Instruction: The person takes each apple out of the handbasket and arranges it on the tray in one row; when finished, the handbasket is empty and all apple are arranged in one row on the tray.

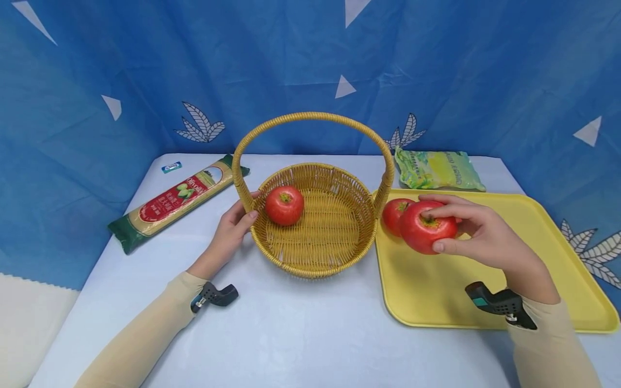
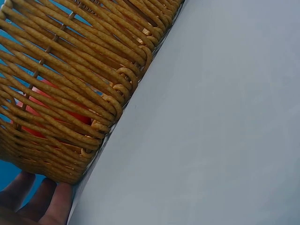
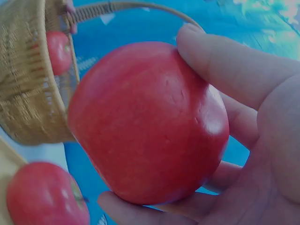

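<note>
A round wicker basket with a tall arched handle stands mid-table, one red apple inside at its left. My left hand grips the basket's left rim at the handle's foot, thumb on the rim. In the left wrist view its fingertips lie against the woven side. Over the yellow tray, my right hand holds a second apple between thumb and fingers. Partly hidden behind it, a third apple sits at the tray's left end; it shows lower left in the right wrist view.
A long pack of spaghetti lies slanted left of the basket, with a small blue-green packet beyond it. Behind the tray is a green-yellow plastic package. A blue patterned curtain hangs at the table's back edge.
</note>
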Available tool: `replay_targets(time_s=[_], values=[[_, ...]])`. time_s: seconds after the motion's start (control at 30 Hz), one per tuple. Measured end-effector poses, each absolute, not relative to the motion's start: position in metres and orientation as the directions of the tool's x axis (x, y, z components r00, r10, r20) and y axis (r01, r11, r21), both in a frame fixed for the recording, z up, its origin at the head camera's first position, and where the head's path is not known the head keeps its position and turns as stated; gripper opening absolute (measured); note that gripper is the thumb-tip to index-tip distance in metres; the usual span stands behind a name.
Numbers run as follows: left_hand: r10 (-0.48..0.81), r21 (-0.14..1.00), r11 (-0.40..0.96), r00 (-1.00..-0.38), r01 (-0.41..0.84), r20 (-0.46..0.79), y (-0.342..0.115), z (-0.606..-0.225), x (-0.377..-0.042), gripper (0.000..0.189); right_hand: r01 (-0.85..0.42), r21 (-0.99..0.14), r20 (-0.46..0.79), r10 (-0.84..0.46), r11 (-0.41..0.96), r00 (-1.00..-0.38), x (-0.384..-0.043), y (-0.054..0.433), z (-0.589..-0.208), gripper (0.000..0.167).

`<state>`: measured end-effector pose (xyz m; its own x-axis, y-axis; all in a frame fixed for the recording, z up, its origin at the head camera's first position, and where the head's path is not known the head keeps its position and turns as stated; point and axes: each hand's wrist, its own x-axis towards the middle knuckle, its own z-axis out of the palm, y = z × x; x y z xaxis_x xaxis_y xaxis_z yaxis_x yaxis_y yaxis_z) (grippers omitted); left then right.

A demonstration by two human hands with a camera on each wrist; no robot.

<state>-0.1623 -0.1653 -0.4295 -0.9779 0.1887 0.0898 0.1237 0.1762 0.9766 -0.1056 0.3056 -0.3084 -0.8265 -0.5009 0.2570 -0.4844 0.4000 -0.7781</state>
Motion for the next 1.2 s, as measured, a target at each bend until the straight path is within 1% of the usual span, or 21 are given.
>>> replay_targets(time_s=[0.23, 0.4, 0.53, 0.63, 0.7, 0.77, 0.8, 0.93, 1.0, 1.1, 1.2], values=[[0.192, 0.977, 0.180, -0.978, 0.116, 0.081, -0.166, -0.430, -0.161, 0.051, -0.445, -0.865, 0.324, -0.420, 0.232, -0.848, -0.113, 0.338, -0.311, 0.054], [0.192, 0.977, 0.178, -0.978, 0.116, 0.081, -0.167, -0.433, -0.161, 0.051, -0.400, -0.899, 0.336, -0.307, 0.176, -0.890, -0.120, 0.363, -0.315, 0.053], [0.193, 0.977, 0.177, -0.978, 0.118, 0.083, -0.167, -0.432, -0.162, 0.051, -0.353, -0.893, 0.315, -0.172, 0.278, -0.933, -0.122, 0.381, -0.320, 0.053], [0.190, 0.977, 0.176, -0.978, 0.118, 0.084, -0.167, -0.432, -0.163, 0.051, -0.292, -0.856, 0.282, -0.088, 0.426, -0.955, -0.124, 0.394, -0.325, 0.051], [0.187, 0.977, 0.172, -0.978, 0.123, 0.090, -0.167, -0.432, -0.163, 0.051, -0.246, -0.828, 0.257, -0.050, 0.504, -0.965, -0.126, 0.402, -0.329, 0.049], [0.188, 0.978, 0.162, -0.977, 0.130, 0.098, -0.167, -0.432, -0.163, 0.051, -0.221, -0.812, 0.243, -0.031, 0.541, -0.970, -0.129, 0.409, -0.333, 0.048], [0.188, 0.979, 0.157, -0.977, 0.132, 0.101, -0.167, -0.432, -0.163, 0.051, -0.216, -0.821, 0.238, -0.027, 0.529, -0.971, -0.130, 0.412, -0.335, 0.047], [0.188, 0.979, 0.151, -0.977, 0.134, 0.105, -0.166, -0.431, -0.162, 0.051, -0.224, -0.896, 0.231, -0.026, 0.384, -0.972, -0.134, 0.426, -0.344, 0.043], [0.186, 0.979, 0.155, -0.977, 0.134, 0.105, -0.167, -0.431, -0.162, 0.051, -0.210, -0.914, 0.216, -0.021, 0.347, -0.976, -0.135, 0.433, -0.347, 0.040], [0.188, 0.977, 0.161, -0.976, 0.141, 0.110, -0.166, -0.430, -0.163, 0.051, -0.159, -0.929, 0.158, -0.031, 0.334, -0.987, -0.137, 0.443, -0.351, 0.037], [0.191, 0.975, 0.166, -0.975, 0.146, 0.114, -0.167, -0.430, -0.163, 0.051, -0.074, -0.938, 0.060, -0.054, 0.340, -0.997, -0.138, 0.453, -0.355, 0.035]])
